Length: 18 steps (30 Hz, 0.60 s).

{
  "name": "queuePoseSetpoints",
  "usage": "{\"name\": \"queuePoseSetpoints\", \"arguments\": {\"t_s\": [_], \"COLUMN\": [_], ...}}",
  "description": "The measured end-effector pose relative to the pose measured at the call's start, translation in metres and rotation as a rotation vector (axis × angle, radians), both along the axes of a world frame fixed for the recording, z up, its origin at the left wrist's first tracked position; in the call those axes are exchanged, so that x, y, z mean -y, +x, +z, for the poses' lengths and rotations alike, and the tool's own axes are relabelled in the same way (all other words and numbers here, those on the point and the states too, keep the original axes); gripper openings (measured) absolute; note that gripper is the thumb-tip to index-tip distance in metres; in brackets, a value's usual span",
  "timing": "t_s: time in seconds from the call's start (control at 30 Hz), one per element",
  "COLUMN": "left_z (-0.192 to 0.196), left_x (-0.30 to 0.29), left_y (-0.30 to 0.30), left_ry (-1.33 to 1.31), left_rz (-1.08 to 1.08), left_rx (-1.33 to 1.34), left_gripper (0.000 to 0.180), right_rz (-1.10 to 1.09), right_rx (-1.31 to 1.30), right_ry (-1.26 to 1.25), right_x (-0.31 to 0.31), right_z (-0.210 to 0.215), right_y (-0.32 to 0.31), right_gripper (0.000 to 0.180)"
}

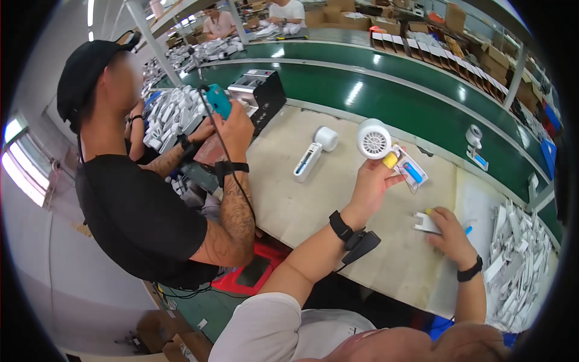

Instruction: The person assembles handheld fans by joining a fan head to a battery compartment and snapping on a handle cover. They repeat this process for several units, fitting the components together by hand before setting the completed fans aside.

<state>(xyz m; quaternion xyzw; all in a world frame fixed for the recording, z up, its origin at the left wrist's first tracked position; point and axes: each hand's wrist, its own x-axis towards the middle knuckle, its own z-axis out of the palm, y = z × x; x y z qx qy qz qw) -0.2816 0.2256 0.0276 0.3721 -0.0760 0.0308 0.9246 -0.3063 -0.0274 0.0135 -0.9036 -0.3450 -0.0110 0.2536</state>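
Observation:
My left hand [373, 183] is closed around a white handheld fan [374, 139] with a round grille. The fan's handle is uncovered and a blue battery cell [413, 173] shows inside, with thin wires by it. Yellow covering shows on a fingertip of that hand. Further right, low over the worktable, my right hand [451, 237] grips a white plastic handle cover [427, 223]; its far fingers are partly hidden. A small blue piece [468, 230] lies beside that hand. Another white fan [309, 158], its handle opened too, rests on the table left of my left hand.
Loose white plastic covers [517, 265] are heaped at the table's right end. Behind the worktable [271, 199] runs a green conveyor [338, 90] carrying another fan [474, 137]. At left, a co-worker [145, 199] holds a teal tool [218, 101] near a black box-shaped device [259, 96].

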Motion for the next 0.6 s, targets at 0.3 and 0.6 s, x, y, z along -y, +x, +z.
{"name": "queuePoseSetpoints", "arguments": {"t_s": [0.3, 0.6], "left_z": [-0.008, -0.015], "left_x": [0.008, 0.033], "left_y": [0.008, -0.010], "left_ry": [-0.052, 0.042], "left_rz": [-0.029, -0.019], "left_rx": [0.034, 0.054], "left_gripper": [0.032, 0.037], "right_rz": [-0.501, -0.256], "right_rx": [0.237, 0.546], "right_ry": [0.489, 0.198], "right_x": [-0.019, -0.079], "right_z": [0.040, 0.049], "right_y": [0.013, -0.007], "right_gripper": [0.051, 0.054]}}
